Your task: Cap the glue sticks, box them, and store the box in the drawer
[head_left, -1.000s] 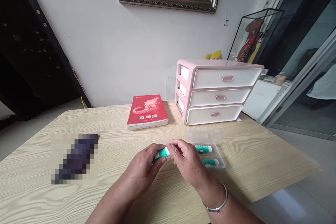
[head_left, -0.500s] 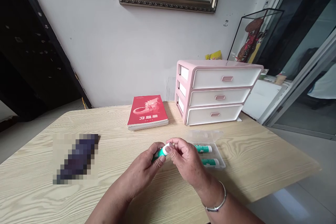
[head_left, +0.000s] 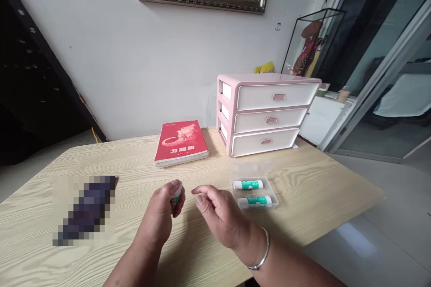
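The wood-grain surface (head_left: 303, 179) carries the work. The drawer unit (head_left: 269, 119), at its rear edge, is the reference for all positions. The red book (head_left: 182, 140) lies left of the drawer unit and takes no part in the handling. The clear case (head_left: 274, 195) lies in front of the drawer unit, its lid (head_left: 252, 168) folded back toward that unit.

The right hand (head_left: 224, 217) is in front and to the left of the drawer unit; its index finger and thumb are slightly apart, with nothing visible between them. The left hand (head_left: 160, 210) is farther left of the drawer unit, its fingers clamped around the held tube (head_left: 175, 199). The cap condition cannot be determined. In front of the drawer unit, the rear tube (head_left: 252, 184) and front tube (head_left: 258, 200) lie side by side, apart, in the case.

Status, as judged: case opening and removal of one tube are complete. Handling of the held tube appears unfinished, as it is not in the case. Neither hand contacts the two cased tubes.
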The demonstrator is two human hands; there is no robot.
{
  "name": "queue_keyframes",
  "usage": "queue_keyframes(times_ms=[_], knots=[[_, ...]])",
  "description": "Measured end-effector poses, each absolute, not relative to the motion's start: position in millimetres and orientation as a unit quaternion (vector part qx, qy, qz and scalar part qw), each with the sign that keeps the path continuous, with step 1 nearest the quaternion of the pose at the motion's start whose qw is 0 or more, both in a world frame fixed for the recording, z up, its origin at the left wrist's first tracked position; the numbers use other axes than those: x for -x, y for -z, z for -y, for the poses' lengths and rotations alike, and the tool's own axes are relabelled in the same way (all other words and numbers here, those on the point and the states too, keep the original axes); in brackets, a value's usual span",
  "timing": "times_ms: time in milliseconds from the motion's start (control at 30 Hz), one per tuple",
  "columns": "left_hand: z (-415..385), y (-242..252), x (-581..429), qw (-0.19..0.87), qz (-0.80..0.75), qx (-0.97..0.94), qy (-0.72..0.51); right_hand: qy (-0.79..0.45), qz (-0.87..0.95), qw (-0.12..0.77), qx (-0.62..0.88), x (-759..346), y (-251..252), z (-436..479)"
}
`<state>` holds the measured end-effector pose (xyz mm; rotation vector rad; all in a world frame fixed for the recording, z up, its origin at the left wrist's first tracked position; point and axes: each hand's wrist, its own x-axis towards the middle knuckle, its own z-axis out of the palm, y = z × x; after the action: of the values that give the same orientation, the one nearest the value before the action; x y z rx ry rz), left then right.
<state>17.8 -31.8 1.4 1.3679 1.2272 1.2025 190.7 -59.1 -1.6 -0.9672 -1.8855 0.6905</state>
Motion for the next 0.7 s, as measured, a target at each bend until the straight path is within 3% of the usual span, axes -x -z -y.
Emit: queue_keyframes(times_ms=[200,433,700], knots=[[32,2,-20,0.463,-0.489,-0.537,-0.508,-0.239,0.789,0.445,0.349,-181,5,66],[38,13,-31,0.548,-0.407,-0.473,-0.557,-0.17,0.775,0.499,0.349,-180,2,66],[47,25,-42,0.612,-0.265,-0.554,-0.498,-0.097,0.772,0.502,0.379,-186,-6,72]])
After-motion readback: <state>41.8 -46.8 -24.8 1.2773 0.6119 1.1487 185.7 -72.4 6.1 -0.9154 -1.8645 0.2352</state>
